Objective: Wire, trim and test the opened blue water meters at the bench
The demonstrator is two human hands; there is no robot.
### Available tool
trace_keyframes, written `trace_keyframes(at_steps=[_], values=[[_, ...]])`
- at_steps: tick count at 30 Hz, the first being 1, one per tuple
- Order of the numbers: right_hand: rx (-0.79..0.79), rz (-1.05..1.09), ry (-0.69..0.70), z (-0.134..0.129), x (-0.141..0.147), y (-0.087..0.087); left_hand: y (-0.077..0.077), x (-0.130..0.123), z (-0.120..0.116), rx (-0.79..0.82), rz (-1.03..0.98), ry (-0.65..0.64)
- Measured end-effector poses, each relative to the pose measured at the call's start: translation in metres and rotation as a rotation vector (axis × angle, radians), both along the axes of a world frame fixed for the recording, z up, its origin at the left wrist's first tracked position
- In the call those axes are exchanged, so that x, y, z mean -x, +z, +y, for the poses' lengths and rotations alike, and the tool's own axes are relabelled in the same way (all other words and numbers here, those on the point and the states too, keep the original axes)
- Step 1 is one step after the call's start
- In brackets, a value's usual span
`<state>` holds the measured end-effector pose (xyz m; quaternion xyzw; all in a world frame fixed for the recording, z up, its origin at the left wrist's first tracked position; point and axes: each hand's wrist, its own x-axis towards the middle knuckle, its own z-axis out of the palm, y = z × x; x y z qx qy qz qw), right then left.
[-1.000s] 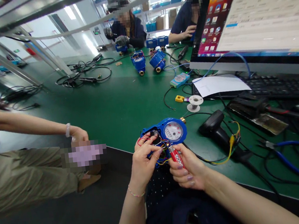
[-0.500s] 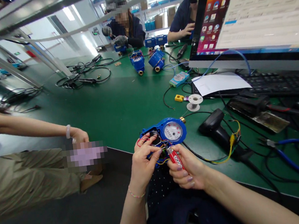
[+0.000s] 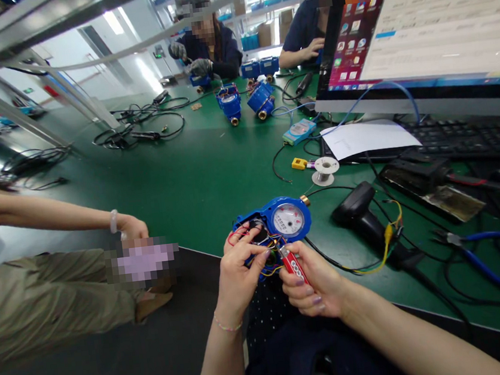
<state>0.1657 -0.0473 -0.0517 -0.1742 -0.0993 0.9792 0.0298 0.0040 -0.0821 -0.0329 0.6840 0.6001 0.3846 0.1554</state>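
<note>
A blue meter point(image 3: 301, 233) with a round white dial and an open wired compartment lies at the green table's front edge. My left hand point(image 3: 241, 268) is closed over that compartment, thumb and index finger pinched at the thin wires; how many it grips is too small to tell. Wrapped in my right hand point(image 3: 310, 283) is a red lighter point(image 3: 294, 266), its metal top at the wires beside my left fingertips. A small orange glow shows just above the lighter's top.
A solder spool point(image 3: 325, 171), a black barcode scanner point(image 3: 358, 208), blue-handled pliers point(image 3: 489, 268) and a monitor point(image 3: 430, 28) are on the right. More blue meters point(image 3: 230, 104) stand farther back. One person sits at the left; two are across the table.
A small orange glow has appeared at the lighter's top. My hands and the meter have barely moved.
</note>
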Motion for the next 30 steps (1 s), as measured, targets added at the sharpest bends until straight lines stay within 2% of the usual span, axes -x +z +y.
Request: trace_keyframes(at_steps=[14,30], values=[[0.002,0.007,-0.002,0.0010,-0.0008,0.0011,0.0021,-0.0004,0.0014,0.014,-0.006,-0.003],[0.023,0.013,-0.083,0.0017,-0.0011,-0.0021,0.0008,0.0002,0.0023,0.019,-0.013,0.003]])
